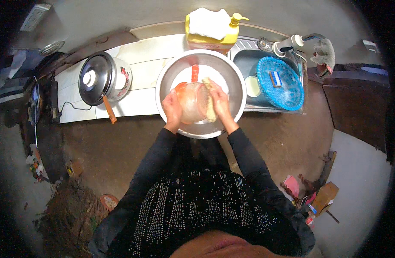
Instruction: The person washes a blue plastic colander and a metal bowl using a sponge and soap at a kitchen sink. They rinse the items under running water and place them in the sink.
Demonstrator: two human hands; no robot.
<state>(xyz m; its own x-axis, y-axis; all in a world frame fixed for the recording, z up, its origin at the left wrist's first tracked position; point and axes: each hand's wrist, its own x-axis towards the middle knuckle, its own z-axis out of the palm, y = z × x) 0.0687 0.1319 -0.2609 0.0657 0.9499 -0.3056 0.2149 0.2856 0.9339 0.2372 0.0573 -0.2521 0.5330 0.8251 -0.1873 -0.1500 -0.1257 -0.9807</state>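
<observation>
A large stainless steel basin (233, 80) with whitish liquid in it stands at the counter's front edge. Over it, my left hand (172, 108) grips the left side of an orange-red plastic ladle (191, 102), its round bowl tilted and its ribbed handle pointing to the back. My right hand (220, 101) is closed on a pale yellow cloth or sponge (211, 106), pressed against the right side of the bowl. The fingertips of both hands are partly hidden behind what they hold.
Left on the counter is a floral pot (125, 77) with a dark lidded pan (99, 79). Behind the basin stands a yellow pump bottle (231, 34) under a white cloth (208, 24). At right, a blue basket (291, 92) holding a brush or sponge (275, 79) sits in the sink (244, 59).
</observation>
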